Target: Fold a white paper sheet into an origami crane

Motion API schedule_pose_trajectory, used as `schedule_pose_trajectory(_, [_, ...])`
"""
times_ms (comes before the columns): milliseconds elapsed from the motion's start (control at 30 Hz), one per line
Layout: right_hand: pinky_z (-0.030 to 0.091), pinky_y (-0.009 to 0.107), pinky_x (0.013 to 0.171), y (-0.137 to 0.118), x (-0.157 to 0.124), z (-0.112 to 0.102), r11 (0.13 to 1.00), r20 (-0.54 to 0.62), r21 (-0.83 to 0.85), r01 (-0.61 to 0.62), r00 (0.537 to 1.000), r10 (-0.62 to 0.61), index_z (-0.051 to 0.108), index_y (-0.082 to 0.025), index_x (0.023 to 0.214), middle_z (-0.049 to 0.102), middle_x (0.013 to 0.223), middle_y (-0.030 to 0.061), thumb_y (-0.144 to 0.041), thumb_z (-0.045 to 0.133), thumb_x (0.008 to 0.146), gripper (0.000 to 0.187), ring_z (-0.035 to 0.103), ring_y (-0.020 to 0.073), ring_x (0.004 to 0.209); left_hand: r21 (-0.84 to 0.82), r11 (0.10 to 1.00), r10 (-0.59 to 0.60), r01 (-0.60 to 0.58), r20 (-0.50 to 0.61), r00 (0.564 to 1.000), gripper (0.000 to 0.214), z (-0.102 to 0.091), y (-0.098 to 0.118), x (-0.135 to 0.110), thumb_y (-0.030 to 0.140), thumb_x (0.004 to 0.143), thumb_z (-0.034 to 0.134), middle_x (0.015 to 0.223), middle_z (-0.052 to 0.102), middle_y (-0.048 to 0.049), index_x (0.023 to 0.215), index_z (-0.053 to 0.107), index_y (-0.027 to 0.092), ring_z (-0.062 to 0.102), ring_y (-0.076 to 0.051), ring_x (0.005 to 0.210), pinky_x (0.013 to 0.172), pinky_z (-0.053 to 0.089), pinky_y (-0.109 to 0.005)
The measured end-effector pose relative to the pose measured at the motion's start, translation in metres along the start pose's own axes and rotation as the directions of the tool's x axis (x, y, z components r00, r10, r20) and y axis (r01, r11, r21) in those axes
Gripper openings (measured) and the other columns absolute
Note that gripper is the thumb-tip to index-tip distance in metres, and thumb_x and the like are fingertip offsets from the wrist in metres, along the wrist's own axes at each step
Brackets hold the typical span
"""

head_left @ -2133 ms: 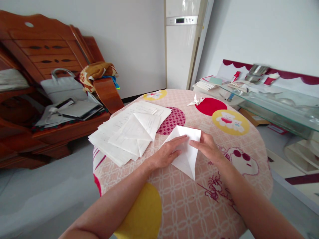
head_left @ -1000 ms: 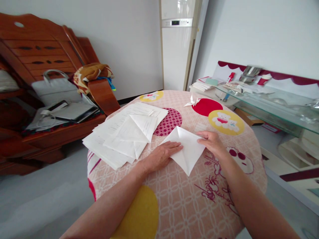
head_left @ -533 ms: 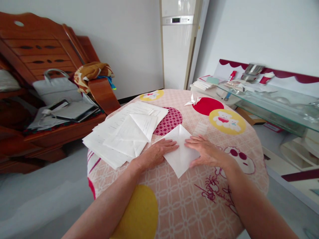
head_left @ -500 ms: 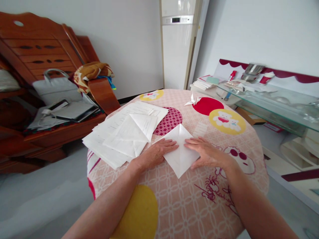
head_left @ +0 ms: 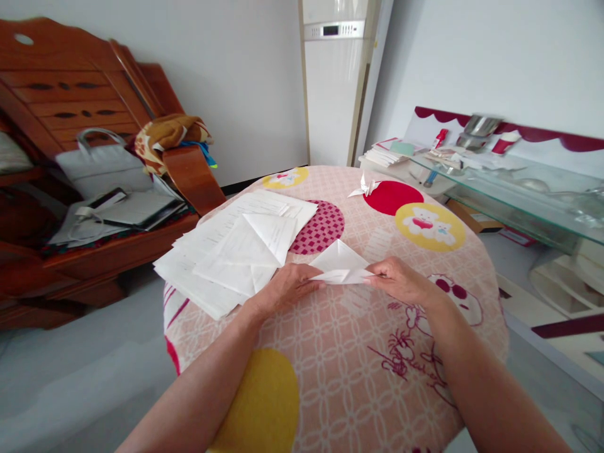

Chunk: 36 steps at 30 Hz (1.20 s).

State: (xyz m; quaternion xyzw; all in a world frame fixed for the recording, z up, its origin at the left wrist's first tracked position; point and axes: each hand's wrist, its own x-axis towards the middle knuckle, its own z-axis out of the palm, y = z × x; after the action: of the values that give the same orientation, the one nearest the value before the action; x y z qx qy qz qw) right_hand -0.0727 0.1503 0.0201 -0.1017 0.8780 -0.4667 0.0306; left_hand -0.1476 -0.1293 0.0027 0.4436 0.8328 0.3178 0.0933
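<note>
A folded white paper [head_left: 340,263] lies in the middle of a round table with a pink patterned cloth [head_left: 349,371]. Its near part is lifted and folded back toward the far side. My left hand [head_left: 287,286] pinches the paper's left corner. My right hand [head_left: 399,281] pinches its right corner. A stack of white sheets [head_left: 231,248] with one folded sheet on top lies just left of my left hand. A small white paper crane [head_left: 362,186] stands at the table's far side.
A wooden bench [head_left: 89,189] on the left carries a grey bag, papers and a blanket. A tall white cabinet unit [head_left: 333,82] stands against the far wall. A glass shelf [head_left: 514,189] with cups, books and small items runs along the right.
Both hands lay flat pressing the folded paper. Now they pinch its side corners, and the near point has been raised off the cloth and folded away from me.
</note>
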Motion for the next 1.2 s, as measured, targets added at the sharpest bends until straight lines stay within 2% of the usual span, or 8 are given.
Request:
schedule_pose_trajectory(100, [0.022,0.024,0.048,0.007,0.004,-0.001,0.999,0.026,-0.053,-0.009,1.000,0.011,0.054,-0.017,0.052,0.042,0.048,-0.0060,-0.028,0.061,0.083,0.033,0.035,0.0082,0.048,-0.057,0.985,-0.167,0.162,-0.092,0.982,0.045,-0.001,0.005,0.002,0.047,0.092,0.052,0.055,0.047,0.0035,0.060,0.052,0.016,0.042,-0.010,0.053,0.053,0.030,-0.023])
schedule_pose_trajectory(233, [0.029,0.022,0.051,0.014,0.011,0.007,0.998,-0.054,0.046,-0.054,0.997,0.056,0.068,-0.016,0.071,0.056,0.061,-0.0030,-0.028,0.059,0.081,0.018,0.046,0.0114,0.056,-0.116,0.969,-0.240,0.220,-0.206,0.949,0.046,0.002,0.004,0.008,0.044,0.089,0.051,0.055,0.030,0.0050,0.055,0.034,0.018,0.030,-0.008,0.053,0.053,0.020,-0.025])
schedule_pose_trajectory(333, [0.035,0.023,0.053,0.017,0.014,0.014,0.995,-0.133,0.077,-0.066,0.988,0.076,0.073,-0.016,0.104,0.064,0.069,-0.0012,-0.027,0.060,0.078,0.031,0.052,0.0137,0.060,-0.120,0.957,-0.288,0.265,-0.265,0.920,0.043,0.005,0.001,0.013,0.041,0.087,0.052,0.055,0.031,0.0050,0.055,0.036,0.018,0.033,-0.009,0.054,0.054,0.022,-0.025])
schedule_pose_trajectory(433, [0.034,0.024,0.051,0.017,0.016,0.018,0.994,-0.227,-0.036,-0.103,0.969,0.092,0.067,-0.016,0.127,0.059,0.059,-0.0037,-0.026,0.060,0.076,0.052,0.048,0.0135,0.052,-0.107,0.939,-0.343,0.326,-0.282,0.896,0.038,0.007,-0.001,0.018,0.037,0.086,0.054,0.053,0.036,0.0051,0.055,0.046,0.017,0.035,-0.009,0.053,0.054,0.024,-0.025])
schedule_pose_trajectory(567, [0.043,0.029,0.060,0.015,0.018,0.021,0.972,-0.289,-0.205,-0.120,0.956,0.057,0.075,-0.021,0.115,0.071,0.072,0.0018,-0.025,0.060,0.077,0.041,0.060,0.0183,0.062,-0.059,0.918,-0.389,0.392,-0.330,0.860,0.018,0.009,0.000,0.021,0.032,0.083,0.061,0.061,0.057,0.0028,0.080,0.070,0.016,0.049,-0.012,0.057,0.058,0.032,-0.025])
schedule_pose_trajectory(700, [0.050,0.036,0.074,0.014,0.019,0.023,0.947,-0.279,-0.292,-0.136,0.959,0.051,0.079,-0.023,0.103,0.078,0.097,0.0089,-0.023,0.061,0.080,0.030,0.070,0.0250,0.078,-0.008,0.917,-0.377,0.400,-0.347,0.859,0.033,0.011,0.001,0.022,0.027,0.084,0.065,0.076,0.069,-0.0014,0.115,0.069,0.018,0.060,-0.016,0.066,0.067,0.042,-0.027])
schedule_pose_trajectory(933, [0.052,0.036,0.081,0.007,0.020,0.022,0.890,-0.217,-0.424,-0.169,0.973,0.082,0.078,-0.019,0.107,0.078,0.102,0.0098,-0.021,0.058,0.085,0.031,0.073,0.0270,0.091,0.122,0.906,-0.358,0.406,-0.291,0.887,0.033,0.013,-0.001,0.022,0.028,0.091,0.061,0.114,0.073,-0.0074,0.122,0.070,0.022,0.067,-0.022,0.098,0.088,0.049,-0.030])
schedule_pose_trajectory(1200, [0.051,0.032,0.084,0.006,0.022,0.022,0.870,-0.216,-0.447,-0.208,0.969,0.120,0.076,-0.015,0.112,0.077,0.107,0.0106,-0.018,0.057,0.086,0.032,0.073,0.0249,0.096,0.219,0.867,-0.393,0.448,-0.253,0.884,0.031,0.011,0.004,0.026,0.029,0.094,0.060,0.114,0.073,-0.0054,0.123,0.070,0.025,0.068,-0.022,0.099,0.089,0.050,-0.030])
